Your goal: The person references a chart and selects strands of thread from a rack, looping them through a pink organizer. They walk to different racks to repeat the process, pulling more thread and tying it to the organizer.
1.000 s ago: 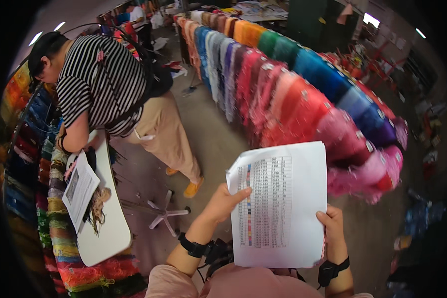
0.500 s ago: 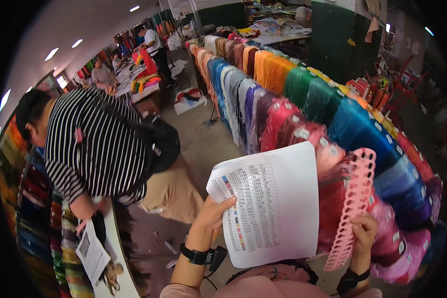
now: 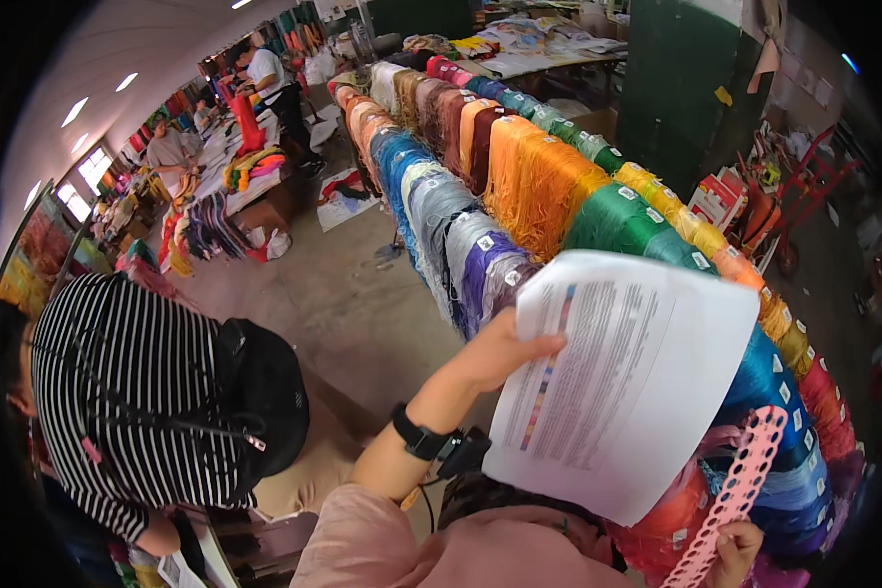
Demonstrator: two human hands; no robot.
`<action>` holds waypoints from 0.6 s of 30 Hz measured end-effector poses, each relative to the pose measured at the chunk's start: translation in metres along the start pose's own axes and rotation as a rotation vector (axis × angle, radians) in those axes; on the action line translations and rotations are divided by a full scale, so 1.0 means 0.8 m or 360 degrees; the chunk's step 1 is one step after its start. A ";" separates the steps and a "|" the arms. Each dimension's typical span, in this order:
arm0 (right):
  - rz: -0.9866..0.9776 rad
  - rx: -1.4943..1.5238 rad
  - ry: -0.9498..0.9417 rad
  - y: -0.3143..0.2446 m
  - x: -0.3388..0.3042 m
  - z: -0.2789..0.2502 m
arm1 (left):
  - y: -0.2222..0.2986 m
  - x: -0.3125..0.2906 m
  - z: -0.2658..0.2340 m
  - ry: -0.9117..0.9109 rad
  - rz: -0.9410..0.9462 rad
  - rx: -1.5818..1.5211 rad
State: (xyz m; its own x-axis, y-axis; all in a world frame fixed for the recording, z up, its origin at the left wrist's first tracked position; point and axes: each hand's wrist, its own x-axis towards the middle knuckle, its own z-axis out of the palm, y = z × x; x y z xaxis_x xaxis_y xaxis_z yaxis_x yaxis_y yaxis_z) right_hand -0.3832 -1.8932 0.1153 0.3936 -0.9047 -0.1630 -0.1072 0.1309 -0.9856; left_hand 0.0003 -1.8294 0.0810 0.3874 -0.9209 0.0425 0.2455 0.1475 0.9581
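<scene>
My left hand (image 3: pixel 505 350) grips a sheaf of white paper (image 3: pixel 647 392) by its left edge, thumb on top. A printed table with a column of small coloured squares runs down the top sheet. Lower right, my right hand (image 3: pixel 735 551) is closed round a long pink strip (image 3: pixel 730 495) punched with rows of holes. Beneath and beyond the paper hang skeins of thread (image 3: pixel 534 176) on a long rack, sorted by colour from cream and orange through green to blue, many with small white tags. The paper hides part of the rack.
On my left a person in a striped top (image 3: pixel 137 392) with a black bag (image 3: pixel 265 402) bends over a white surface. More people stand by a long table (image 3: pixel 216 186) heaped with coloured thread. A green pillar (image 3: pixel 676 108) and a red hand truck (image 3: pixel 804 196) are at far right.
My left hand has carried the paper up and to the right, over the rack. The right hand with the pink strip is lower. My view has shifted; the striped-top person appears lower left.
</scene>
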 end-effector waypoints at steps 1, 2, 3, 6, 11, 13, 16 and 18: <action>0.0005 -0.0085 -0.0057 -0.011 0.004 0.001 | 0.006 0.020 -0.007 -0.0009 0.0001 -0.0015; -0.0043 -0.0136 -0.0044 -0.021 0.006 0.003 | 0.013 0.037 -0.014 0.0046 0.0006 0.0002; -0.0103 -0.0186 -0.0027 -0.034 0.009 0.006 | 0.022 0.060 -0.020 0.0096 0.0021 0.0020; -0.0323 -0.0092 0.0276 -0.090 0.021 0.053 | 0.020 0.122 -0.043 -0.0013 -0.0093 0.0058; -0.0607 0.0618 -0.0112 -0.117 0.120 0.094 | -0.010 0.180 -0.039 -0.0138 -0.0039 0.0505; -0.0602 0.0569 -0.0098 -0.118 0.165 0.143 | -0.019 0.190 -0.032 -0.0162 0.0003 0.0522; -0.0276 0.0056 -0.0264 -0.060 0.246 0.188 | -0.024 0.192 -0.044 -0.0160 0.0118 0.0752; -0.0150 -0.0214 -0.0291 -0.036 0.265 0.187 | -0.002 0.187 -0.059 -0.0130 0.0156 0.1129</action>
State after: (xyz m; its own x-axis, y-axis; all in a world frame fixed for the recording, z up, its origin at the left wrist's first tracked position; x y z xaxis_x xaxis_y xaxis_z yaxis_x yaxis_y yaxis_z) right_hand -0.1597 -2.0282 0.1025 0.5652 -0.8202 -0.0884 -0.1780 -0.0166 -0.9839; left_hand 0.0998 -1.9504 0.0722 0.3038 -0.9435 0.1323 -0.4340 -0.0134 0.9008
